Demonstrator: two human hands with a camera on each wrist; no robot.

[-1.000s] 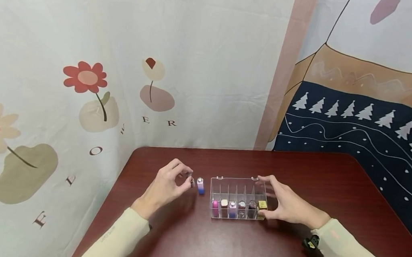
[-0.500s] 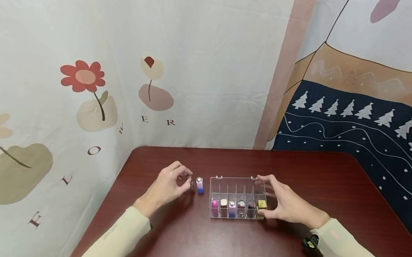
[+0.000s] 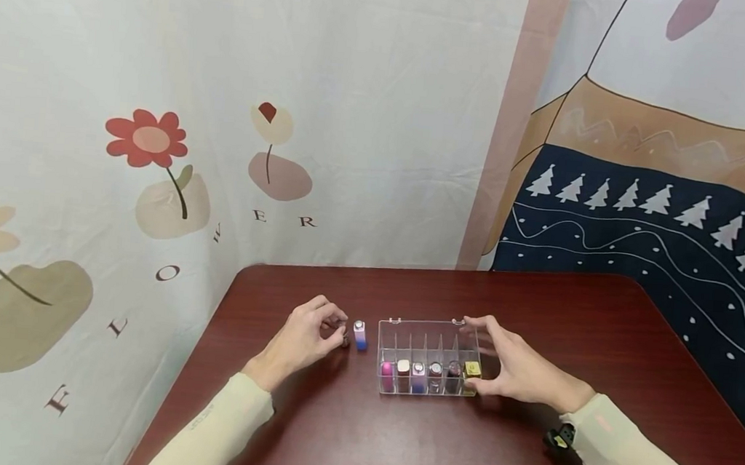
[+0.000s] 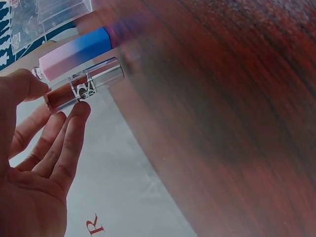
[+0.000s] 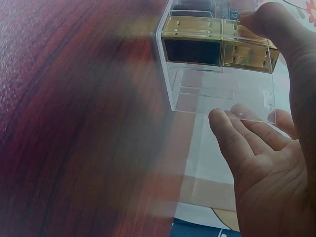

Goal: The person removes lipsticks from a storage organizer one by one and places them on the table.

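My left hand point(image 3: 302, 335) pinches a small clear-and-brown lipstick tube point(image 4: 71, 91) near its top end, thumb on one side and fingertips on the other. Right beside that tube, a pink-to-blue lipstick point(image 3: 361, 336) stands upright on the table. My right hand point(image 3: 520, 364) holds the right end of a clear divided box point(image 3: 426, 395), thumb at the front and fingers at the back. Its front row carries several lipsticks, from a bright pink one point(image 3: 387, 374) at the left to a gold one point(image 3: 472, 370) at the right, close by my thumb.
The box stands on a dark red-brown table point(image 3: 395, 446), its back row of compartments showing no lipsticks. Two small clear hinges line its back edge. Printed cloth point(image 3: 388, 117) hangs behind and to the left of the table, and a dark blue tree print point(image 3: 641, 239) at the right.
My left hand has lowered slightly with the clear-and-brown lipstick tube, next to the pink-to-blue lipstick. My right hand and the box have stayed put; the head view has shifted a little.
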